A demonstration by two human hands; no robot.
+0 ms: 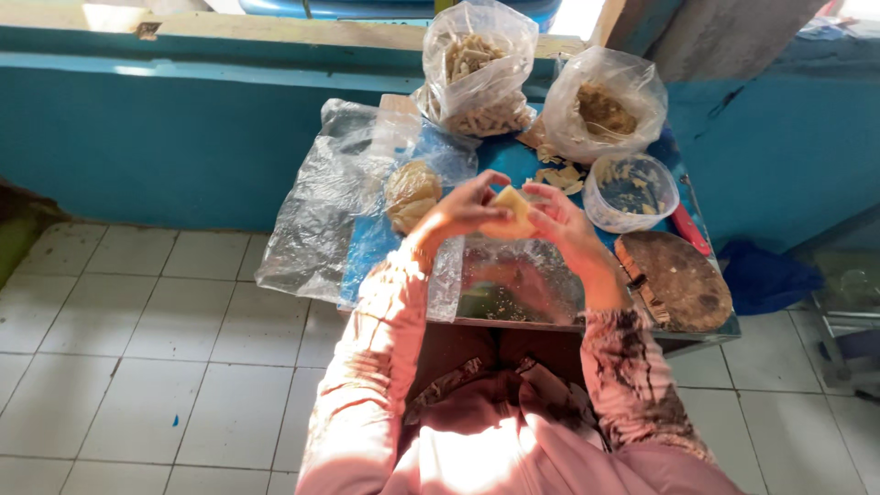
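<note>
Sitting at a low table (706, 335), the person has both forearms raised in pink sleeves (367, 367), the right one darkly stained. The left hand (463, 209) and the right hand (559, 218) meet above the table, and between them is a pale yellow square wrapper (511, 200). The fingers of both hands are pinched on it, the left from its left edge, the right from its right edge, thumbs towards the person.

Just below the fingers, on the near part of the table, lies a clear plastic sheet (518, 280) with crumbs and scraps on it. To the right of the right hand's fingers, near the table's front corner, sits a round dark wooden board (678, 280); what seems to be a knife handle (646, 291) rests on its left edge.

Left of the left hand's fingers, a small bag of folded pieces (411, 192) lies on a large crumpled clear plastic bag (321, 211) that hangs over the table's edge.

Beyond the right hand's fingers stands a round clear plastic tub (631, 191) with a few bits inside, a red handle (689, 229) just beside it. Loose yellow scraps (559, 172) lie between the tub and the hands.

Farthest from the fingers, against the blue wall (183, 137), stand two open plastic bags: one (477, 73) holding pale stick-shaped pieces, the other (605, 105) a brownish filling.
</note>
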